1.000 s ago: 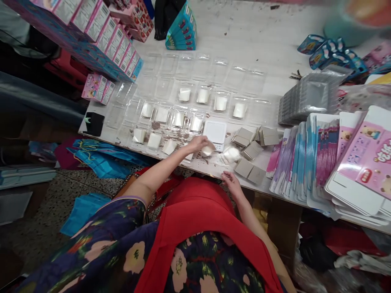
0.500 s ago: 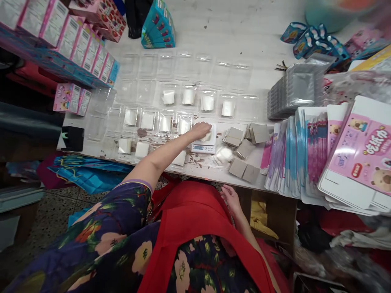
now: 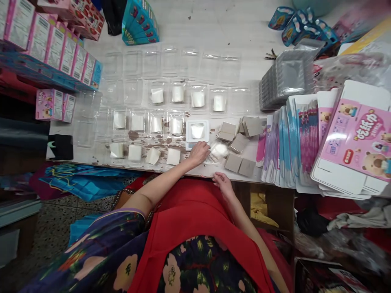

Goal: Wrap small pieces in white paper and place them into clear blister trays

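My left hand [image 3: 200, 152] lies over the front of a small white scale [image 3: 187, 132], covering part of its display. Its fingers are loosely bent, with nothing visible in them. A small stack of white square sheets [image 3: 197, 130] sits on the scale's pan. Just right of that hand is a loose pile of thin white sheets [image 3: 220, 150]. Low at the table edge, my right hand [image 3: 223, 183] hangs with fingers slightly curled and apart, holding nothing. Clear plastic trays [image 3: 133, 64] stand in rows, several with white stacks [image 3: 157, 95] in them.
Grey square bundles [image 3: 240, 143] lie right of the scale. Beyond them stand nested clear trays [image 3: 276, 87] and many flat pink and blue cartons [image 3: 351, 134]. Pink boxes [image 3: 56, 49] line the left side. Along the front edge lie more white stacks [image 3: 135, 153].
My left hand has let go of the white stack on the scale and drawn back toward me. My right hand has come up slightly toward the table edge. The view has shifted.
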Tool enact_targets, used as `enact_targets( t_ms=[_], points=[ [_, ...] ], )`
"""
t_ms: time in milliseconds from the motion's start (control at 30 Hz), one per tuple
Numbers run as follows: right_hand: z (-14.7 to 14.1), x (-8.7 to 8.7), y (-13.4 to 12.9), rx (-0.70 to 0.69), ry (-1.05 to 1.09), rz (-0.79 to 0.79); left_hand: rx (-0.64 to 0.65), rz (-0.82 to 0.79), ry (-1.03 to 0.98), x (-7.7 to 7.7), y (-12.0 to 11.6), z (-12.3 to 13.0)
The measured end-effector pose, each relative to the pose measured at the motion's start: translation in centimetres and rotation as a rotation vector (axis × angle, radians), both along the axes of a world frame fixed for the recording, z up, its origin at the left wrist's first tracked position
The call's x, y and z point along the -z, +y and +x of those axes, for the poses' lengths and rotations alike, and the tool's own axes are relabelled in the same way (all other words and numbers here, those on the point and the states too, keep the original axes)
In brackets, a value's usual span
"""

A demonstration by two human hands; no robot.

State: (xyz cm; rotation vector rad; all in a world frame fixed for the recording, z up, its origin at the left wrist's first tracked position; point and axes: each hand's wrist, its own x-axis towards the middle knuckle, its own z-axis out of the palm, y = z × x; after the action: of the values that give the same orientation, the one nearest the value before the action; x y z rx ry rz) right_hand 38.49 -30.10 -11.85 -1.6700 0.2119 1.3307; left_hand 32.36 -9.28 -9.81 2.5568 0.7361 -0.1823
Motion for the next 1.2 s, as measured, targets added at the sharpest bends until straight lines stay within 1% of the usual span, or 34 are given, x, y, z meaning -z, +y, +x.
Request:
enact_targets(
  t_ms=[67, 167, 267, 333, 400, 467, 500, 567, 633, 667, 700, 733, 800, 833, 900, 933, 967, 1033, 1100, 1167, 1200],
  points=[
    [0.1, 0.0, 0.8, -0.004, -0.006, 0.020, 0.047, 0.049, 0.000, 0.5, -1.2, 0.9],
    [0.2, -0.1, 1.2, -0.004, -0.010, 0.036, 0.162, 0.141, -0.043, 1.2, -2.1, 2.6],
    [0.2, -0.3, 0.9, 0.004, -0.001, 0.032, 0.270, 0.198, -0.035, 1.7, -2.0, 4.1],
    [0.3, -0.6, 0.7, 0.010, 0.008, 0.023, 0.255, 0.213, -0.008, 1.8, -1.6, 4.5],
    [0.2, -1.1, 0.8, 0.050, 0.036, 0.043, 0.175, 0.225, -0.003, 1.5, -1.5, 4.2],
    [0.1, -1.7, 1.5, 0.160, 0.088, 0.121, 0.122, 0.231, -0.019, 0.8, -2.0, 3.3],
    [0.0, -1.9, 2.0, 0.238, 0.116, 0.176, 0.137, 0.221, -0.032, 0.3, -2.5, 2.6],
    [-0.1, -2.2, 3.2, 0.391, 0.148, 0.281, 0.235, 0.173, -0.053, -0.7, -4.1, 1.1],
    [-0.2, -2.2, 4.3, 0.491, 0.146, 0.319, 0.322, 0.105, -0.073, -1.4, -5.6, -0.3],
    [-0.2, -2.1, 4.7, 0.522, 0.144, 0.310, 0.336, 0.061, -0.092, -1.6, -6.2, -0.8],
    [-0.1, -2.1, 4.9, 0.546, 0.147, 0.291, 0.321, 0.008, -0.117, -1.7, -6.5, -1.1],
    [0.1, -2.0, 5.0, 0.565, 0.158, 0.274, 0.277, -0.048, -0.141, -1.8, -6.4, -1.1],
    [0.5, -1.9, 4.6, 0.575, 0.218, 0.283, 0.115, -0.116, -0.165, -1.6, -5.5, -0.7],
    [0.7, -2.0, 4.3, 0.568, 0.257, 0.307, 0.018, -0.107, -0.155, -1.4, -4.7, -0.1],
    [1.2, -2.3, 3.5, 0.541, 0.326, 0.363, -0.143, -0.009, -0.098, -0.7, -3.0, 1.2],
    [1.4, -2.5, 3.1, 0.530, 0.350, 0.380, -0.181, 0.048, -0.067, -0.3, -2.2, 2.0],
    [1.6, -2.7, 2.8, 0.527, 0.360, 0.386, -0.190, 0.089, -0.039, 0.1, -1.6, 2.7],
    [1.8, -2.9, 2.3, 0.531, 0.348, 0.369, -0.178, 0.110, 0.001, 0.8, -0.6, 4.0],
    [1.9, -3.0, 2.1, 0.531, 0.320, 0.323, -0.208, 0.082, 0.012, 1.2, -0.2, 4.6],
    [2.0, -3.0, 1.9, 0.524, 0.292, 0.274, -0.298, 0.021, -0.028, 1.2, -0.1, 4.4],
    [2.0, -3.0, 1.9, 0.515, 0.282, 0.256, -0.353, -0.036, -0.073, 0.9, -0.1, 4.1]
  ],
)
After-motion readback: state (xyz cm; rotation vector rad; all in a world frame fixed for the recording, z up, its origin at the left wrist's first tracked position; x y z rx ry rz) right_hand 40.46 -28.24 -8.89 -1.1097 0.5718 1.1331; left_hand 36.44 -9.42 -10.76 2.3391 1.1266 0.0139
